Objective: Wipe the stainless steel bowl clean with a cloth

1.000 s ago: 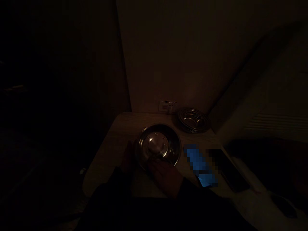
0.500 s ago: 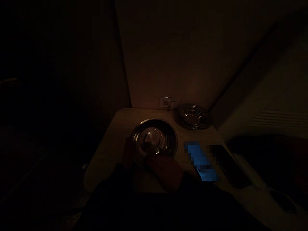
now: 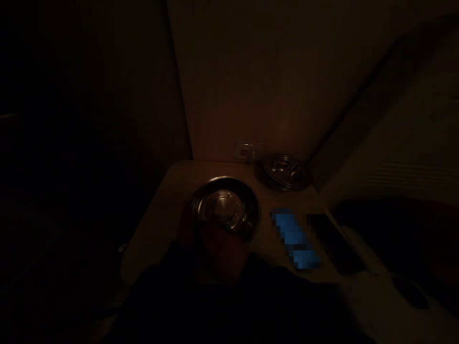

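Note:
A round, shiny metal bowl (image 3: 224,208) rests on the small wooden table. My left hand (image 3: 186,225) is at its left side, closed against the rim. Over the bowl's near edge lies my right hand (image 3: 224,251), fingers pointing left and inward, close to the left hand. The fingers look bent together, but darkness hides what they hold, if anything. Both sleeves are dark and blend into the shadow below.
A stack of metal dishes (image 3: 287,172) stands at the table's back right, near a wall socket (image 3: 248,152). Right of the bowl lie a lit phone (image 3: 296,239), partly pixelated, and a dark flat object (image 3: 339,246). The wooden table (image 3: 154,229) has a rounded left edge.
My right hand has slid left along the bowl's near rim, closer to my left hand. The whole view has shifted slightly; the bowl stays in place on the table.

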### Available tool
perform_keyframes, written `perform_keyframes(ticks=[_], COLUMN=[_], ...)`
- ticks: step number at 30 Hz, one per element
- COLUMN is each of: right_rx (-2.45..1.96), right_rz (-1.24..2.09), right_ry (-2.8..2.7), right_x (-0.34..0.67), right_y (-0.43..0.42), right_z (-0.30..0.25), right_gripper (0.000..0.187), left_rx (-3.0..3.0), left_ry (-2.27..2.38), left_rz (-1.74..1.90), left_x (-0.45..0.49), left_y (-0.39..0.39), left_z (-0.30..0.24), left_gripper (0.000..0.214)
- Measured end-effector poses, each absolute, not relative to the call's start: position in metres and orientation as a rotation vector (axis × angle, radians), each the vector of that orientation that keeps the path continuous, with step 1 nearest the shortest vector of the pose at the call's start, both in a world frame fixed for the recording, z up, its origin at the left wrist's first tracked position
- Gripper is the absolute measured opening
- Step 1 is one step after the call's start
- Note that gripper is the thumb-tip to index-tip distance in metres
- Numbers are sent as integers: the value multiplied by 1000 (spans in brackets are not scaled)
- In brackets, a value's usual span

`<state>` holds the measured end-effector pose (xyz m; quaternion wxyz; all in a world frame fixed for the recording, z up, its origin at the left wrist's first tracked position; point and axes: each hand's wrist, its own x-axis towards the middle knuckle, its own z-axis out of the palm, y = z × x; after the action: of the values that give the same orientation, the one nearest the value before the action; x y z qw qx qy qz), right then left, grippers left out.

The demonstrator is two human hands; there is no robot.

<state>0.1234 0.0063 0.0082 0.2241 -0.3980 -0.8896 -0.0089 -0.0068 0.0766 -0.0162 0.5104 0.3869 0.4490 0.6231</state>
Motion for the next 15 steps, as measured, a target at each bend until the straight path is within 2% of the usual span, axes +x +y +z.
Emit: perform_keyframes(ticks=[7,12,15], right_rx=[-1119,-1064,-1047], right_rz=[69,44,15], right_ry=[-2719,-2502,-2428], right_x=[190,150,122], right_y=[-5,-1,3], right_z=[31,19,12], right_gripper=[31,38,41], left_rx=[863,902,869], left_ry=[1076,1258,1319], left_rz=[1472,1497,1522], left_x=[2,-10,-14], left_y=[76,75,77], left_z=[-21,-30,-31], left_gripper=[50,24,21])
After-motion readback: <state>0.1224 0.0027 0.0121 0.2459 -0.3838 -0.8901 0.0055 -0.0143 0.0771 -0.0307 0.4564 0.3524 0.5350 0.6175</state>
